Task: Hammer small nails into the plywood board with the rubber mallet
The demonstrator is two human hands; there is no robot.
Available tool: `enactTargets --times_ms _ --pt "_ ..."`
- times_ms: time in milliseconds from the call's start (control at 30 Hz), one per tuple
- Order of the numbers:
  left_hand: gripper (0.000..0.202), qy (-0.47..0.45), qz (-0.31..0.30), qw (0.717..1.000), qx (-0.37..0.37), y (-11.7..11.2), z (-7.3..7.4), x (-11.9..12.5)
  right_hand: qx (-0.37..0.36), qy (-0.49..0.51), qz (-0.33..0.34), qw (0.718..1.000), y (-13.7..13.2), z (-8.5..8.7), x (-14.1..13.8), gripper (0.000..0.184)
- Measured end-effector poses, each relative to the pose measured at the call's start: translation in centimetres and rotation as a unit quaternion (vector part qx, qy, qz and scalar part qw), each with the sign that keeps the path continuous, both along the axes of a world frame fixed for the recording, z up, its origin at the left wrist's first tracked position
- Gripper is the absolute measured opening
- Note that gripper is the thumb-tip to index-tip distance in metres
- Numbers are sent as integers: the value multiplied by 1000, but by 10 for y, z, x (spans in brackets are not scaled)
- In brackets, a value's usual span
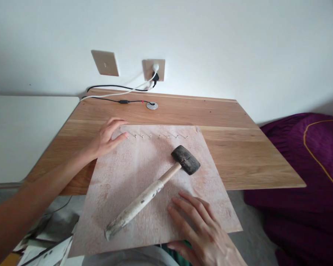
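A pale, reddish-stained board (133, 173) lies on a wooden desk (238, 147) and overhangs its near edge. A rubber mallet (155, 188) with a black head and worn, paint-marked wooden handle rests diagonally on the board. A row of several small nails (161, 136) stands along the board's far edge. My left hand (108, 138) lies open at the board's far left corner, fingers spread, fingertips beside the leftmost nail. My right hand (199, 229) rests open and flat on the board's near right part, just right of the mallet handle, holding nothing.
A wall socket (154, 69) with white and black plugs sits above the desk; cables (113, 99) run along its back edge by a metal grommet (152, 105). A purple bedcover (308, 177) lies right. A white cabinet (24, 133) stands left. Papers (44, 247) lie on the floor.
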State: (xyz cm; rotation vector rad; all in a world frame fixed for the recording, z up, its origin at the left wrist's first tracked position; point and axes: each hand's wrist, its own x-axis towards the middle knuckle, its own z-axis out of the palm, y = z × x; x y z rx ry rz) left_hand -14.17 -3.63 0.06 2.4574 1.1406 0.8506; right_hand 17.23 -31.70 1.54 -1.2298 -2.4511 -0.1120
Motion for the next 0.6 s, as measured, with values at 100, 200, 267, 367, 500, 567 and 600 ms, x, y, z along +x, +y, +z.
enactTargets --times_ms 100,200,267,367,500,567,600 --pt "37 -2 -1 1000 -6 -4 2 7 3 5 9 1000 0 -8 13 50" --pt "34 3 -4 1000 -6 -9 0 21 -11 -1 6 1000 -4 -9 30 53" --pt "34 9 -3 1000 0 -11 -2 36 -24 -11 -9 1000 -9 -4 44 49" --pt "34 19 3 1000 6 -15 -7 68 -42 -39 -51 997 -21 4 70 48" --pt "40 17 16 1000 6 -21 -12 126 -54 -64 -113 990 -42 4 116 61" --pt "45 17 7 1000 0 -23 -13 157 -75 -80 -153 982 -54 -1 143 65" --pt "49 20 -5 1000 -7 -23 -13 172 -95 -92 -177 975 -60 -4 155 66"
